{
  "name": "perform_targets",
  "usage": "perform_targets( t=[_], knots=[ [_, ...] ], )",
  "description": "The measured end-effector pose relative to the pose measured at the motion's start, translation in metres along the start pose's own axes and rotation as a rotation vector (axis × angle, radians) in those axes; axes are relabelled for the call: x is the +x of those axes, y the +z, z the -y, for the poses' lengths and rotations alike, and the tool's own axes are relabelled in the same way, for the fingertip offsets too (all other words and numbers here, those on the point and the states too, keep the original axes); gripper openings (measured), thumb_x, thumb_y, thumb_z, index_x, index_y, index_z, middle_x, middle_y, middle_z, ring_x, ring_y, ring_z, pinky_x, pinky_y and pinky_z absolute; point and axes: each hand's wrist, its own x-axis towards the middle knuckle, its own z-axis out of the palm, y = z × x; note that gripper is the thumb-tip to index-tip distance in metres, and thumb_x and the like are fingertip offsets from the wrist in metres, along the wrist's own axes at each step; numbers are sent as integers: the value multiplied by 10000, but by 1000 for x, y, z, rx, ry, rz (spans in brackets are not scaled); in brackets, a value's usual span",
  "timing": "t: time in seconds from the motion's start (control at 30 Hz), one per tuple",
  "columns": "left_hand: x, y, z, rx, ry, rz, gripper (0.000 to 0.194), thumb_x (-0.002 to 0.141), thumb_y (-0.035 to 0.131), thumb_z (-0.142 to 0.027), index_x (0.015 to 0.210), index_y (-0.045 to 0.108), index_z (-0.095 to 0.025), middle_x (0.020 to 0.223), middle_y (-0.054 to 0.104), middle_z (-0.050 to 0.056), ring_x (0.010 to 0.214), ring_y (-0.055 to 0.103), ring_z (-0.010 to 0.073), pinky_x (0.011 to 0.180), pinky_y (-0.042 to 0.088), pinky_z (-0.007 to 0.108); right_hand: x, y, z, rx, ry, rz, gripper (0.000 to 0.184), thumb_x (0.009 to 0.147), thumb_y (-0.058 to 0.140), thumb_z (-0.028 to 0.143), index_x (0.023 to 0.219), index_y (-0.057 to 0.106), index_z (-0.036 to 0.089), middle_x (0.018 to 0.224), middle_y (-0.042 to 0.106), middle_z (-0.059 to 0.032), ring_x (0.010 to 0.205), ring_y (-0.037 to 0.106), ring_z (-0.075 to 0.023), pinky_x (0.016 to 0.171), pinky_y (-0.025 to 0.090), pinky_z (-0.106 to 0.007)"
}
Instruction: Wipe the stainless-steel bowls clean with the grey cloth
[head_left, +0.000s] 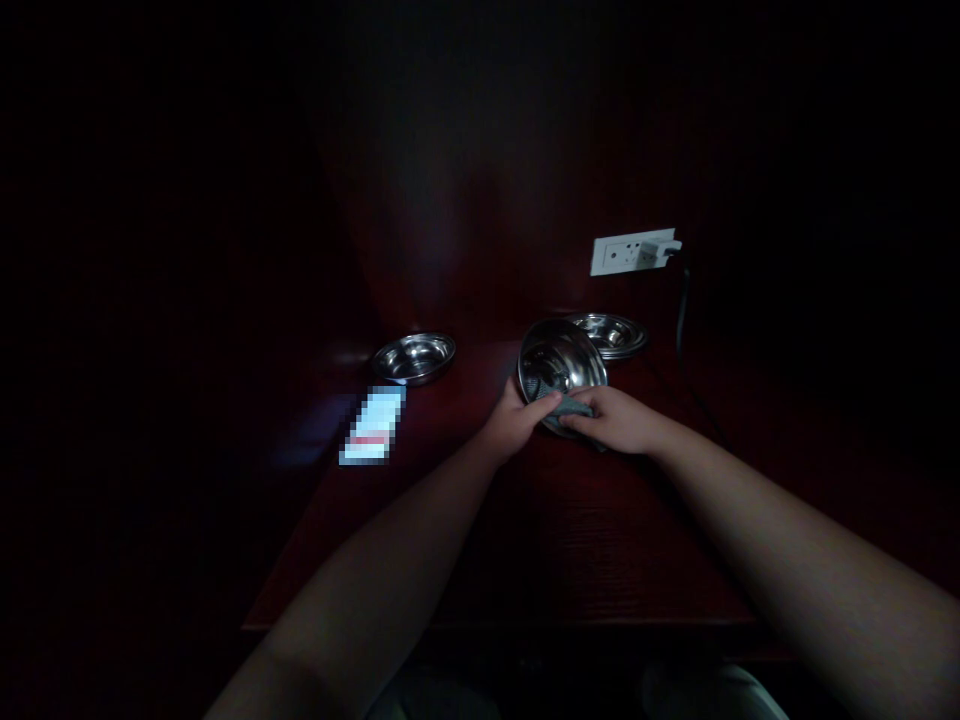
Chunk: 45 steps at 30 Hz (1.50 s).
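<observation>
A steel bowl [564, 352] is clasped by the left hand [517, 422], tilted apparently to expose its inside to the gray cloth [576, 406] pinched by the right hand [619, 421].

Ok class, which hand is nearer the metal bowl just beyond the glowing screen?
Left. The left hand, holding a tilted bowl, is to the right of the metal bowl; the right hand, gripping a greyish cloth, is farther right.
</observation>
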Motion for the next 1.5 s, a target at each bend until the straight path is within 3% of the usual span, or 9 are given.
perform_targets(
  t=[0.27,0.67,0.83,1.1,1.33,1.5],
  knots=[
    [1,5,-3,-51,-2,6,502,684,740,-296,1137,547,-201,1174,619,93,1129,561,265,990,421,467,1,-1,-4,-395,71,-106,157,766,549,175,846,684,173,976,671,-95,940,605,-224,906,458,-357],
    [-2,5,-5,-26,-8,-23,459,699,725,-294,1116,558,-199,1169,622,100,1130,564,270,994,421,479,-1,-1,-3,-99,8,-16,173,819,525,274,812,672,183,901,678,-47,850,614,-187,842,468,-351],
    [-3,6,-8,-51,-19,-9,463,703,721,-301,1123,554,-196,1145,630,96,1108,576,264,985,427,480,-1,1,-2,-23,42,-14,173,809,554,316,818,655,175,830,683,-37,762,612,-177,762,480,-329],
    [-2,4,-4,-48,-17,-13,486,702,728,-307,1140,549,-197,1178,618,98,1113,573,261,981,432,464,-1,-1,1,-86,58,-21,162,806,538,287,828,654,176,840,687,-46,774,623,-185,767,477,-330],
    [-1,3,-3,-33,-37,-32,521,698,733,-291,1169,527,-206,1195,609,100,1119,569,256,986,427,472,0,-2,-1,-309,83,-44,139,801,528,250,767,644,181,865,671,-72,805,617,-200,798,472,-340],
    [-2,4,-4,-62,-42,-39,510,699,731,-291,1161,534,-203,1173,619,93,1089,585,246,980,432,469,-1,-2,-3,-280,71,-24,137,803,525,244,797,647,181,905,672,-80,851,619,-200,839,467,-344]
  ],
)
